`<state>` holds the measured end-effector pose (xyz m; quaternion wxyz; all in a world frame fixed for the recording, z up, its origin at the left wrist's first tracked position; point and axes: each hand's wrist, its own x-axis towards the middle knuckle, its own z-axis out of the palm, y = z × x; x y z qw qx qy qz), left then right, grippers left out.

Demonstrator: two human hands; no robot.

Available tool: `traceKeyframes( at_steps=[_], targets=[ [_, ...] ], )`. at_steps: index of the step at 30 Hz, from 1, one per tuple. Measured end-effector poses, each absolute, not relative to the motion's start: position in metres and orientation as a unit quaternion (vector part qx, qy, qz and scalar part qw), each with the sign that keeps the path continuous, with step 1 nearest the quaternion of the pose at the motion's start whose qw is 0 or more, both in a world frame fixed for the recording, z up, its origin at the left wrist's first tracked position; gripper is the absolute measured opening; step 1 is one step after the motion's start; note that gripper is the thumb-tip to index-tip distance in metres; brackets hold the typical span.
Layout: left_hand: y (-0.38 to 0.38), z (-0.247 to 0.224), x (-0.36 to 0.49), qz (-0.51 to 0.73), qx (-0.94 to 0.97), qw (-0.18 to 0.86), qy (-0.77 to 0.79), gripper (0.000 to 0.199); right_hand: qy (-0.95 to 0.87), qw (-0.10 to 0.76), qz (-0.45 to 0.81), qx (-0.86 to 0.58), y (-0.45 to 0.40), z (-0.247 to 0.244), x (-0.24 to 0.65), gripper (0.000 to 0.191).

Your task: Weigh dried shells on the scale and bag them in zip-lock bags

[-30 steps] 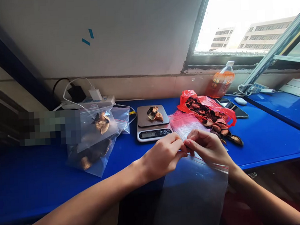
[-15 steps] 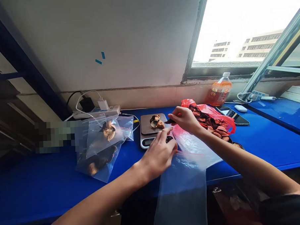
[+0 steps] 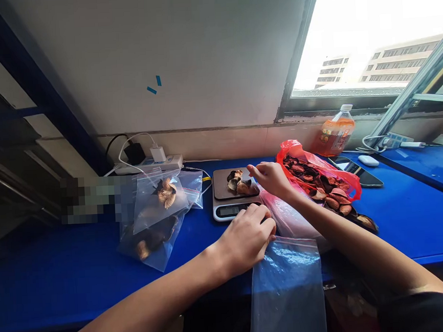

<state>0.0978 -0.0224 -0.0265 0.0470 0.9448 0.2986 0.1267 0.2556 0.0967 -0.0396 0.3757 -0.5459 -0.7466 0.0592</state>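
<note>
A kitchen scale (image 3: 223, 212) with a digital display stands on the blue table. Several dried, brown, curled husk-like pieces (image 3: 240, 185) lie on its platform. My right hand (image 3: 271, 177) is over the platform's right edge, fingers curled and thumb towards the pieces; whether anything is in it is hidden. In front of the scale, my left hand (image 3: 243, 241) grips a clear zip bag (image 3: 288, 280) by its top edge. The bag hangs over the table's front edge and looks flat. Behind my right forearm, a red plastic bag (image 3: 349, 177) lies open, full of similar pieces.
At left, clear zip bags (image 3: 157, 259) hold pieces of the same sort. A power strip (image 3: 170, 162) with chargers sits against the wall. Back right are a drink bottle (image 3: 333, 134), a phone (image 3: 367, 176) and a white oval object (image 3: 368, 160).
The dark piece at my right fingertips no longer shows, and the pieces on the scale look more spread. My left hand has moved slightly right and down with the bag. The view has shifted slightly.
</note>
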Motion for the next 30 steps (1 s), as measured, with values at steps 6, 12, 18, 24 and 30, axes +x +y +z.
traceKeyframes(
  at_steps=[6,12,18,24,30],
  targets=[
    [-0.022,-0.028,0.1,0.09,0.946,0.009,0.312,0.007,-0.8,0.333,0.117,-0.485,0.066,-0.009,0.28,0.045],
    [-0.026,-0.038,0.104,0.19,0.933,-0.114,0.285,0.01,-0.855,0.123,0.311,-0.397,0.003,0.01,0.305,0.025],
    [-0.044,-0.036,0.11,0.332,0.923,-0.15,0.121,0.017,-0.762,0.015,0.519,-0.388,-0.046,0.002,0.332,0.024],
    [-0.049,-0.038,0.11,0.377,0.915,-0.138,0.047,0.014,-0.616,0.088,0.683,-0.381,-0.062,-0.02,0.338,0.038],
    [-0.053,-0.038,0.11,0.381,0.911,-0.15,0.042,0.013,-0.633,0.109,0.654,-0.399,-0.075,-0.014,0.327,0.026]
  ],
)
